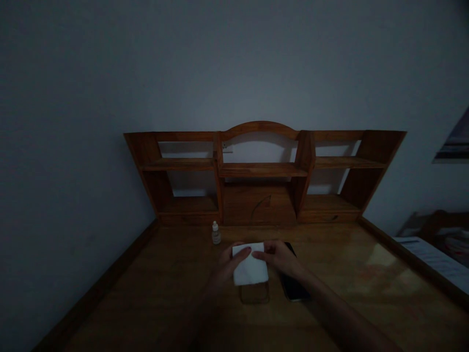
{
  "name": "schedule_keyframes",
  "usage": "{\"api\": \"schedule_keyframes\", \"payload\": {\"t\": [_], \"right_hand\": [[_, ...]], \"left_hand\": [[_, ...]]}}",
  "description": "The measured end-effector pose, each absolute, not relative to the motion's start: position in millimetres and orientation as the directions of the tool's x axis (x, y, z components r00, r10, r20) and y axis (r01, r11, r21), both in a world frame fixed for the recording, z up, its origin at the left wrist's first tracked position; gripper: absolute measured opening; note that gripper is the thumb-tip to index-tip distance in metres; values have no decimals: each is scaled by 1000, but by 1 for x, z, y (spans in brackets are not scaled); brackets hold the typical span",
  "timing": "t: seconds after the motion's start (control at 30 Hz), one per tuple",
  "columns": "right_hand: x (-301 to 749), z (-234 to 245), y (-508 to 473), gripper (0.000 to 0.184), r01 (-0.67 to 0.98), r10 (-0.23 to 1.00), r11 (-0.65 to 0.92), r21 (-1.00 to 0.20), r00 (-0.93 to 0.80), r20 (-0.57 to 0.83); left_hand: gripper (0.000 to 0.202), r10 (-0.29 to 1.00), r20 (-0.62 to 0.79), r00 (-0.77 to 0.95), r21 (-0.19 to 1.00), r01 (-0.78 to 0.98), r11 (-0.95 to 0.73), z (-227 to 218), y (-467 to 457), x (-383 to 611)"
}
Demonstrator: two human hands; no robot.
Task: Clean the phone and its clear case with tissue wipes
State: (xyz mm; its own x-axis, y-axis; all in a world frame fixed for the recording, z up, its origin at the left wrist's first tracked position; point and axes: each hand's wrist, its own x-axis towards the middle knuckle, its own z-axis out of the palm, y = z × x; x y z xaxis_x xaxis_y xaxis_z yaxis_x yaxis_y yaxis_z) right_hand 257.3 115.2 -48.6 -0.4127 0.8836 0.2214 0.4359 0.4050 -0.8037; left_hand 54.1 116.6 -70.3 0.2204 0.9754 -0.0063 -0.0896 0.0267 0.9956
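Both hands hold the white sheet, at lower centre of the frame. The left hand pinches its left side, thumb on the face; the right hand pinches the upper-right edge, fingers drawn narrow. Risk: uneven pull between the thumbs may crease or tear the sheet. Risk: a lowered right forearm could nudge the dark phone, right of centre. Risk: the sheet overlaps the clear case in view, so accidental contact could go unnoticed.
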Motion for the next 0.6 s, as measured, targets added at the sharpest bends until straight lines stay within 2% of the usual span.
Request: {"api": "schedule_keyframes", "payload": {"t": [0.07,0.17,0.23,0.3,0.43,0.6], "right_hand": [[271,-50,120,48,490,898,416,-766,-353,262],[287,-52,125,41,599,895,443,-667,-262,360],[291,-57,123,31,652,864,491,-577,-281,418],[289,-64,118,24,669,817,564,-484,-369,442],[275,-78,105,26,649,734,675,-350,-544,407],[266,-82,94,41,665,713,701,-257,-642,282]], "left_hand": [[47,975,18,220,1000,15,-21,-62,122,58],[37,972,130,198,911,363,-195,-59,138,57],[24,975,144,168,859,468,-207,-65,147,53],[17,984,130,124,799,575,-178,-71,150,50],[13,991,58,118,693,710,-125,-79,142,46],[15,987,-53,151,626,775,-85,-76,134,48]]}}
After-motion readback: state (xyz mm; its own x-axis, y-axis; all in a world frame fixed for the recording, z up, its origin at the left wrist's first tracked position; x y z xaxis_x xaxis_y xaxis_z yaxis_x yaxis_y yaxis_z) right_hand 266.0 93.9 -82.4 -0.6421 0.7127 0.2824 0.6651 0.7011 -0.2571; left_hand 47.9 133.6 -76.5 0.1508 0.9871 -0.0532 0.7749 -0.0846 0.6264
